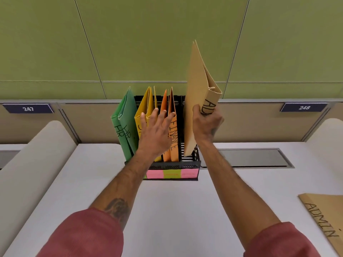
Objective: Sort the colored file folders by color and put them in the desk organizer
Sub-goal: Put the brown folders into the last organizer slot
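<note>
A tan folder [194,101] marked with letters beginning "ADM" is held tilted above the black desk organizer [174,166], its lower edge set inside the rightmost compartment and its upper end risen well above the other folders. It is clasped near its folded side by the right grip [207,123], whose fingers are curled round it. To its left, two orange folders [174,138], one marked "FINANCE", are stood upright in the next compartment, followed by yellow folders [143,110] and, leftmost, green folders [126,123] marked "HR". The left grip [156,130] is spread wide, with straight fingers laid against the orange and yellow folders and nothing held. Pink and yellow-green sticky labels [171,173] are fixed along the organizer's front. The organizer is placed at the back of a white tabletop [176,210], against a partition on which plates numbered 247 [27,108] and 248 [304,107] are mounted. A second tan folder [323,219], marked "ADMIN", is laid flat at the tabletop's right edge. Both forearms are bared below red sleeves [89,236].
</note>
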Tool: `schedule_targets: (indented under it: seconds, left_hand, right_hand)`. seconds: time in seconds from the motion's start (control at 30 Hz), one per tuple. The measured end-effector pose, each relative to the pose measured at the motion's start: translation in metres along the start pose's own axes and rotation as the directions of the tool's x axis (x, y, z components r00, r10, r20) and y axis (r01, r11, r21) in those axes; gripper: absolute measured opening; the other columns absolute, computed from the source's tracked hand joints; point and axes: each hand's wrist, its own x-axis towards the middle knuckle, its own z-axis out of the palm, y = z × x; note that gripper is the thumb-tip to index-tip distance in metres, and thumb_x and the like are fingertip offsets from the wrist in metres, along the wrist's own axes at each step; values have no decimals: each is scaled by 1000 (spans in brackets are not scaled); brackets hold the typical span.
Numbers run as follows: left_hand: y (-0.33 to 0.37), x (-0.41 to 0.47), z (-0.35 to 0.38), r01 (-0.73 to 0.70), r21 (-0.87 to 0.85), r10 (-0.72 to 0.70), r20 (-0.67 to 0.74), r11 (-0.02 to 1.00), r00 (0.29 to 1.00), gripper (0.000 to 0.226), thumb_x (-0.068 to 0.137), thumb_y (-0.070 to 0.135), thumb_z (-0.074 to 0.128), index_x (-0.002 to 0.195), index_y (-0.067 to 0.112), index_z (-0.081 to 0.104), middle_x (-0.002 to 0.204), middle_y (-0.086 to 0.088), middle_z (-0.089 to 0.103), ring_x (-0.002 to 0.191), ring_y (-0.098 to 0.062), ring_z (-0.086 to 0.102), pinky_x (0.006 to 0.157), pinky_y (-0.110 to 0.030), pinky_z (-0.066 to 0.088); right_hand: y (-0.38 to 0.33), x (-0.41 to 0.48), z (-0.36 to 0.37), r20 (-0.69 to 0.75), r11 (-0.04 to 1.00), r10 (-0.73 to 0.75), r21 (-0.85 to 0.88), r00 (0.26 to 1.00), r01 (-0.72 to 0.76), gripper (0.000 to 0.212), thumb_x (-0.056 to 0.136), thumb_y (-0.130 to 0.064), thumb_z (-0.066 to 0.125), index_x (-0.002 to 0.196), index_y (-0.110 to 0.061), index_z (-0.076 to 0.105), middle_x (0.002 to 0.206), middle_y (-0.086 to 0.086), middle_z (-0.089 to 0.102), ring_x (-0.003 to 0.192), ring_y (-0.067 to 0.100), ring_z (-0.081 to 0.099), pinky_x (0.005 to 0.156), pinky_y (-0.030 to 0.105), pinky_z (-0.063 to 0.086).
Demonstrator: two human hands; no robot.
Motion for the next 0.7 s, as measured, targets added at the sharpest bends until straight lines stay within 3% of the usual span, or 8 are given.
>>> schedule_targets:
  seconds: [0.07, 0.1, 0.17, 0.23, 0.4, 0.57, 0.7]
  left_hand:
    - [1, 0, 1, -1, 9, 1, -29, 1000, 1000, 87, 83, 41, 63, 153, 31, 12, 160, -4, 24, 150, -30, 11, 118, -63, 2]
    - [1, -1, 2, -4, 10, 4, -41, 1000, 999, 87, 82, 41, 63, 153, 30, 15, 158, -4, 27, 149, -30, 13, 117, -64, 4]
    - [2, -1, 3, -6, 6, 7, -57, 1000, 998, 86, 81, 41, 63, 152, 29, 18, 156, -5, 30, 148, -31, 16, 117, -64, 6]
    - [2, -1, 4, -9, 8, 10, -70, 1000, 997, 85, 80, 40, 63, 151, 29, 20, 154, -5, 32, 147, -31, 18, 117, -65, 7]
    - [2, -1, 7, -9, 25, 12, -91, 1000, 996, 85, 77, 40, 65, 150, 28, 23, 151, -5, 36, 146, -31, 22, 116, -65, 10]
    - [4, -2, 7, 1, 45, 3, -88, 999, 996, 87, 77, 39, 67, 150, 27, 22, 150, -6, 37, 145, -31, 22, 117, -64, 11]
    - [4, -3, 4, 0, 59, 4, -62, 998, 998, 86, 78, 37, 66, 150, 27, 20, 150, -7, 36, 145, -31, 21, 117, -64, 10]
  right_hand:
    - [12, -4, 7, 19, 1000, 0, -28, 1000, 1, 24, 81, -23, 67, 89, -1, 69, 77, 1, 69, 69, 15, 65, 81, 45, 57]
    - [18, -7, 9, 28, 1000, 3, -29, 1000, -2, 25, 83, -25, 67, 91, -1, 70, 79, 3, 71, 72, 19, 67, 82, 43, 57]
    - [28, -10, 11, 55, 1000, 12, -5, 998, -11, 25, 86, -20, 69, 97, 2, 70, 87, 11, 73, 76, 20, 68, 78, 15, 54]
    - [37, -13, 13, 66, 1000, 4, 5, 998, -4, 25, 88, -16, 72, 102, 4, 69, 90, 11, 72, 75, 14, 66, 69, 2, 48]
    - [56, -21, 19, 126, 1000, 19, 11, 992, -20, 31, 88, -28, 73, 107, -3, 68, 88, -1, 68, 75, -1, 63, 66, 6, 51]
    - [71, -26, 21, 237, 989, 139, 25, 961, -149, 40, 87, -45, 70, 109, -13, 67, 91, -1, 71, 83, 11, 68, 71, 22, 57]
    - [82, -28, 21, 316, 973, 229, -35, 921, -230, 49, 86, -54, 67, 114, -14, 65, 92, -1, 70, 83, 8, 66, 67, 15, 54]
